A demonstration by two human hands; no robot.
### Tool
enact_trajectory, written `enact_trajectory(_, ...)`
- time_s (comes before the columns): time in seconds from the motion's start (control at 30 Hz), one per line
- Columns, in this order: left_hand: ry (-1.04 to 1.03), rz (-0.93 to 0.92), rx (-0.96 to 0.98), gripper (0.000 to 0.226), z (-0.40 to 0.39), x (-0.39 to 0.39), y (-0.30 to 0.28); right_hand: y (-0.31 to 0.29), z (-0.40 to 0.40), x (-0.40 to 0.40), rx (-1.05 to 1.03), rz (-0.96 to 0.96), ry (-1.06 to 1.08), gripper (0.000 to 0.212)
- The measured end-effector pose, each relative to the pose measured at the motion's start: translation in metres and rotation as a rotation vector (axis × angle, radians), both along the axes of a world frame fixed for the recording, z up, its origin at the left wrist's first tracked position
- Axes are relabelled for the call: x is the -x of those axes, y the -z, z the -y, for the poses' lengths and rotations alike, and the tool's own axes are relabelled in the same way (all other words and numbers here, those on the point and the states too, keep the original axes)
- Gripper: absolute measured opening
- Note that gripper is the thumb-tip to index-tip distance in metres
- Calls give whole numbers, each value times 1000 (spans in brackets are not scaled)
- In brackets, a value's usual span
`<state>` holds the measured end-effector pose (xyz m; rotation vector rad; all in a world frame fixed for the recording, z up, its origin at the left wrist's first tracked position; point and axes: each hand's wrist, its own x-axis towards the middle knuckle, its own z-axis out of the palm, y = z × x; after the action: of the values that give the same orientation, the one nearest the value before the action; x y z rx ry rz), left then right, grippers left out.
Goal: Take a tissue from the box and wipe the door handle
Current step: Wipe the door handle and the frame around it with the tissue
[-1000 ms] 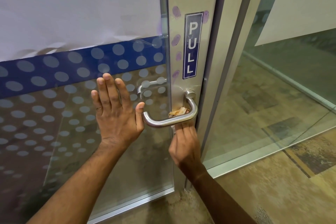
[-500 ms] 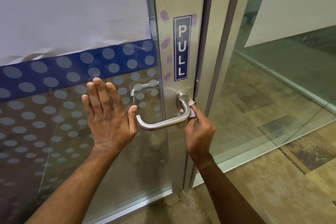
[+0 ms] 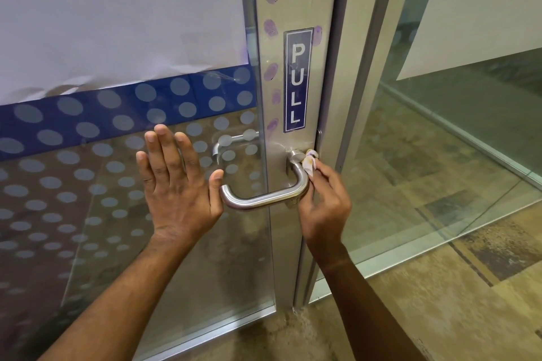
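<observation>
A brushed-steel lever door handle juts from the metal stile of a glass door. My right hand pinches a small crumpled tissue, stained yellowish, and presses it against the upper right bend of the handle near its base. My left hand lies flat on the glass with fingers spread, its thumb just left of the handle's free end. No tissue box is in view.
A blue PULL sign sits on the stile above the handle, with purple fingerprint smudges beside it. A second handle shows through the glass. A fixed glass panel stands to the right. Brown patterned floor lies below.
My right hand moved with the tissue from under the handle's bar up around its right bend to the top near the base. The left hand stayed on the glass.
</observation>
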<state>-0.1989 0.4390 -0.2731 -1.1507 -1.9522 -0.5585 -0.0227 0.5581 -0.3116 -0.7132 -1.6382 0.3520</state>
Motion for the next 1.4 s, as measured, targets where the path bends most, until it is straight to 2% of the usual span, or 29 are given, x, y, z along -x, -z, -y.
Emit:
enact_trajectory(0.3,8,16,5,102,0,-2,-1,-14,-9,-8,-91,75,-78,40)
enact_trajectory(0.53,18,16,-1,102,1,-2,-1,16,0,-16,113,152,-107,30)
enact_trajectory(0.73,14,11,-1,100,1,-2,0,-4,-10,-2,5,30,-20,26)
enact_trajectory(0.9,18,4,-11,103,0,0,1,23,4,-4,159,137,6,26)
enact_trajectory(1.07,-3,-15,-13,103,0,2,2,14,2,5,267,-51,21,27)
enact_trajectory(1.2,-6,-21,-15,103,-1,2,3,21,30,27,523,-217,-8,14)
enact_trajectory(1.3,-5,-32,-21,103,-1,2,3,19,46,46,678,-370,-92,27)
enact_trajectory(1.4,-5,-35,-25,101,-1,2,3,16,45,45,694,-346,-166,27)
